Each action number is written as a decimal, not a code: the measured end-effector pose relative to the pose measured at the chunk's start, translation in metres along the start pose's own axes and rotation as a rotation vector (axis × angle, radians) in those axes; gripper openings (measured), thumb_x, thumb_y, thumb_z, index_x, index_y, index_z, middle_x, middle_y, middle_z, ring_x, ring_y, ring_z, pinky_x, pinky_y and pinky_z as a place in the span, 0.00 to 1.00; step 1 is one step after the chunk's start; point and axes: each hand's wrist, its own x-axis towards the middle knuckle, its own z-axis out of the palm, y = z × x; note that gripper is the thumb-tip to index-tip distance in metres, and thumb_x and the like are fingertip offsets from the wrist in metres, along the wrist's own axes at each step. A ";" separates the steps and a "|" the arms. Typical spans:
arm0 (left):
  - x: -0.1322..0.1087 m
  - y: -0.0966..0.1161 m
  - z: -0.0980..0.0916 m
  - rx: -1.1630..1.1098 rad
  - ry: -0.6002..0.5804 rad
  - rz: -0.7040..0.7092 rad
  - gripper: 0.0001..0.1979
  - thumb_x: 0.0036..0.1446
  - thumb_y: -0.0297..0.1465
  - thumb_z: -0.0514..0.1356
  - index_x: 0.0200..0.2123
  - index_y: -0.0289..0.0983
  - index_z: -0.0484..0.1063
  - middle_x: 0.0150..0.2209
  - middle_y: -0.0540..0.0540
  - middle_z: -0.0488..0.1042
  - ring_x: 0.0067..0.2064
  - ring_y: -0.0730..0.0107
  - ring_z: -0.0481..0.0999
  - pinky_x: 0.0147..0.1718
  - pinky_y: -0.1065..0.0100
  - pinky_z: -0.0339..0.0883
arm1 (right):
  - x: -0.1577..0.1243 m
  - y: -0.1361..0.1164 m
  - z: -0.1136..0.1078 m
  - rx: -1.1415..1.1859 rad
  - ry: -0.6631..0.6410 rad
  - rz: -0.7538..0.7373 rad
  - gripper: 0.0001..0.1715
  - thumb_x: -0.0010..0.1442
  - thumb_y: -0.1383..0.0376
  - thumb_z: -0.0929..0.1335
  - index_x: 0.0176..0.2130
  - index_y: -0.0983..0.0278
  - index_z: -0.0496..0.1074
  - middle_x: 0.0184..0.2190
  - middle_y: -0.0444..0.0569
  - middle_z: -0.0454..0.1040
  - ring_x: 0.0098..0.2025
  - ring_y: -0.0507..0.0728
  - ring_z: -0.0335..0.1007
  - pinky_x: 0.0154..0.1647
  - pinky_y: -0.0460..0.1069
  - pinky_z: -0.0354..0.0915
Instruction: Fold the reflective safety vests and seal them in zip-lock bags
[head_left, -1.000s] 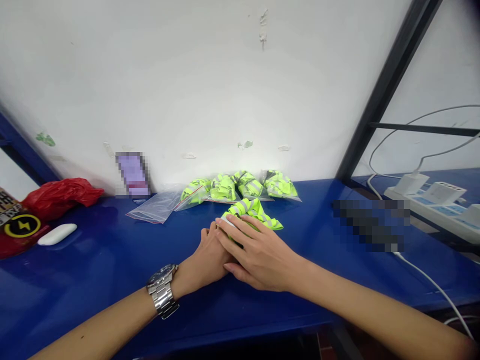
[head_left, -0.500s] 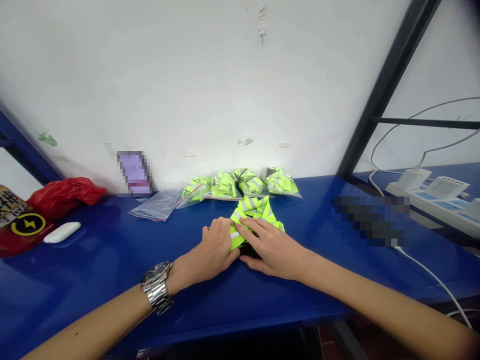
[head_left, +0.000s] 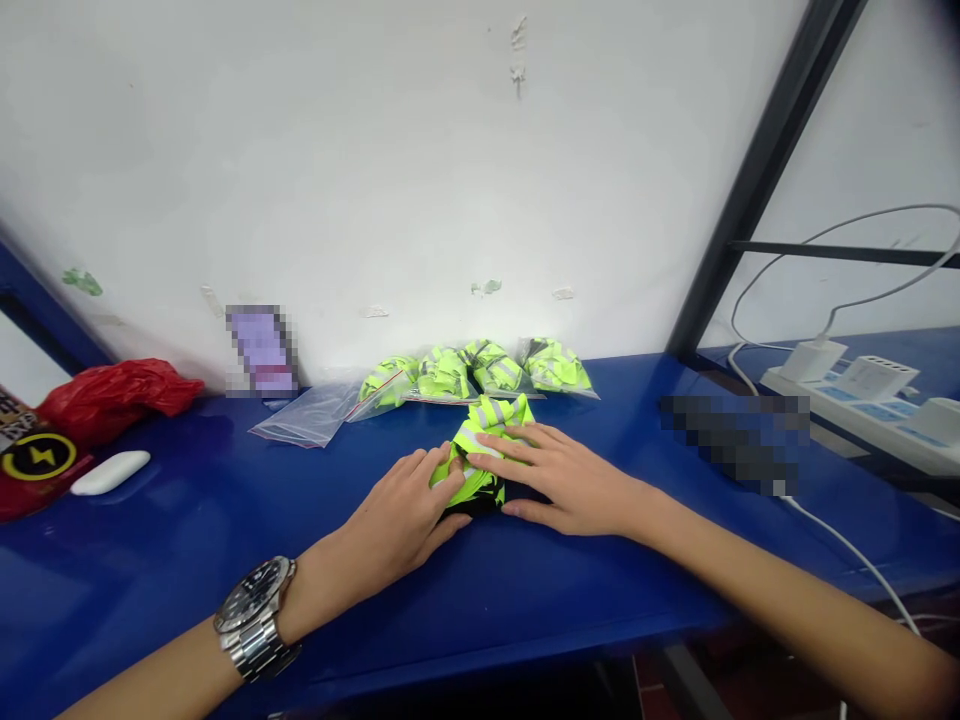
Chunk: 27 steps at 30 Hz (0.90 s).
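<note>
A loosely bundled neon-yellow reflective strap [head_left: 491,418] with silver stripes and black parts lies on the blue table. My left hand [head_left: 409,505] grips the bundle's left edge, its thumb low along the front and its fingertips partly hidden. Over the bundle's right side lies my right hand [head_left: 566,475], fingers spread and resting on the straps. Behind it, against the wall, several clear zip bags [head_left: 555,365] hold similar yellow straps. A flat clear zip bag [head_left: 304,415] lies to their left, with no straps visible in it.
A phone [head_left: 262,350], blurred out, leans on the wall. At the left are a red plastic bag [head_left: 124,395], a red-and-black package [head_left: 34,465] and a white case [head_left: 111,473]. On the right lie a blurred dark object [head_left: 731,440] with a white cable and a power strip [head_left: 847,395].
My left hand has shifted left and toward me, and the hands are farther apart. My right hand's fingers have spread more. The bundle's left side now reaches farther left.
</note>
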 end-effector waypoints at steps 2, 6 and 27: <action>-0.003 -0.005 -0.001 -0.067 -0.023 0.023 0.18 0.65 0.36 0.52 0.57 0.37 0.59 0.57 0.34 0.63 0.53 0.53 0.66 0.51 0.51 0.66 | 0.001 0.012 0.000 -0.015 -0.028 -0.003 0.33 0.68 0.58 0.60 0.68 0.52 0.45 0.70 0.49 0.45 0.70 0.63 0.41 0.67 0.65 0.47; -0.009 -0.012 -0.004 -0.194 -0.051 0.048 0.15 0.66 0.35 0.52 0.54 0.39 0.61 0.56 0.38 0.63 0.52 0.56 0.67 0.49 0.56 0.68 | 0.015 0.035 0.003 0.032 -0.091 -0.028 0.30 0.70 0.65 0.57 0.68 0.51 0.45 0.70 0.50 0.41 0.71 0.59 0.37 0.67 0.60 0.49; -0.014 0.026 -0.005 0.131 0.132 0.047 0.09 0.62 0.32 0.55 0.42 0.33 0.68 0.44 0.36 0.67 0.48 0.49 0.66 0.44 0.50 0.68 | 0.073 0.037 0.010 -0.178 -0.016 -0.148 0.48 0.58 0.78 0.63 0.69 0.51 0.43 0.71 0.50 0.36 0.69 0.68 0.41 0.64 0.64 0.52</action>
